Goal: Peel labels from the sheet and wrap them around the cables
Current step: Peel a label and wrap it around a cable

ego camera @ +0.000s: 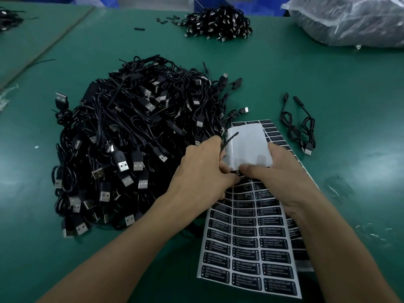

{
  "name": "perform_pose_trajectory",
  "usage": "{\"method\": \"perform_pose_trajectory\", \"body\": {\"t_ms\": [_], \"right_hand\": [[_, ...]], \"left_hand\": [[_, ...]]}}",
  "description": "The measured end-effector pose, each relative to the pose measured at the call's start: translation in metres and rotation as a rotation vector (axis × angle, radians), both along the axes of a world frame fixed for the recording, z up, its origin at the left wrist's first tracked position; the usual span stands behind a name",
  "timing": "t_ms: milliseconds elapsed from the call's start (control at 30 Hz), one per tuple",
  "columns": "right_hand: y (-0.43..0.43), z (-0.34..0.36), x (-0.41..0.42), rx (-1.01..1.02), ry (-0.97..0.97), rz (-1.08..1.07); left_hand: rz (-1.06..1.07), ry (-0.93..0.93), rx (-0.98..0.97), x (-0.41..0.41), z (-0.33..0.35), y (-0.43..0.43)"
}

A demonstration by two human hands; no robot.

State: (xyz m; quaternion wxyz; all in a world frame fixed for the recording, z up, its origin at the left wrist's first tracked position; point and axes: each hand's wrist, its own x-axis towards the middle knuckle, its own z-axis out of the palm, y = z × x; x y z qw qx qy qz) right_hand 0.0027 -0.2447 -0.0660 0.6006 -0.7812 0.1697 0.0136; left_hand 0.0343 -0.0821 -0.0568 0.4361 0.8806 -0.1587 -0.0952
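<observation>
A sheet of black "LED CONTROLLER" labels (247, 243) lies on the green table, its far part folded back so the white backing (248, 145) shows. My right hand (277, 178) grips the folded part, thumb pressed on the fold. My left hand (203, 171) holds a thin black cable (229, 139) that sticks up past the backing, and its fingertips pinch at a label on the fold. A big heap of black USB cables (131, 145) lies to the left of the sheet.
Two loose cables (299, 127) lie right of the sheet. A smaller pile of cables (218, 22) sits at the far centre, a clear plastic bag (349, 20) at the far right, and a blue bin (209, 3) behind the pile.
</observation>
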Motion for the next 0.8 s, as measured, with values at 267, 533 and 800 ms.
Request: {"method": "perform_pose_trajectory", "body": {"t_ms": [267,533,800], "right_hand": [[0.002,-0.002,-0.002,-0.2,-0.095,-0.03],[-0.005,0.002,-0.004,-0.384,-0.151,-0.114],[-0.004,0.0,-0.005,-0.521,-0.151,-0.138]], "left_hand": [[-0.021,-0.009,-0.003,0.002,-0.002,0.001],[-0.063,0.123,-0.08,0.009,-0.002,0.006],[-0.019,0.303,-0.276,0.016,0.002,0.008]]}}
